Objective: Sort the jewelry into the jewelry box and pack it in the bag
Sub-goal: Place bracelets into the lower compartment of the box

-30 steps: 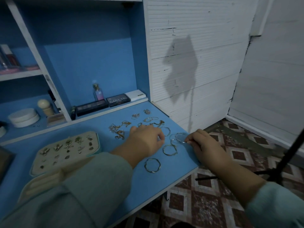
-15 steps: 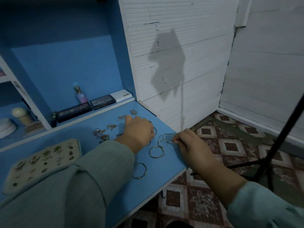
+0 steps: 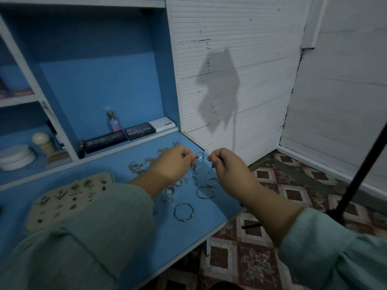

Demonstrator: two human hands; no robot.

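Both hands raised above the desk, pinching one thin bangle [image 3: 201, 164] between them: left hand [image 3: 171, 164] nips its left side, right hand [image 3: 225, 164] its right, fingers curled tight on the wire. The ring hangs clear of the surface (blurred, may be more than one hoop, cannot tell).

Step in hand, as I judge: picking up bangles, sorting not finished. Next move calls for carrying this one left and down to the box [image 3: 69, 198], whose open pad already carries studs and small pieces, with no obvious bangle slot in view.

Just below the grip: more loose bangles [image 3: 184, 212] flat on the desk [image 3: 188, 233]. Left of the grip: chains [image 3: 136, 167] in a small heap. Behind: palettes [image 3: 139, 130] and a bottle [image 3: 114, 122].

Desk edge runs close under the right wrist, tiled floor beyond it; a slip there drops the ring. Open room lies leftward over the desk. No bag in view.
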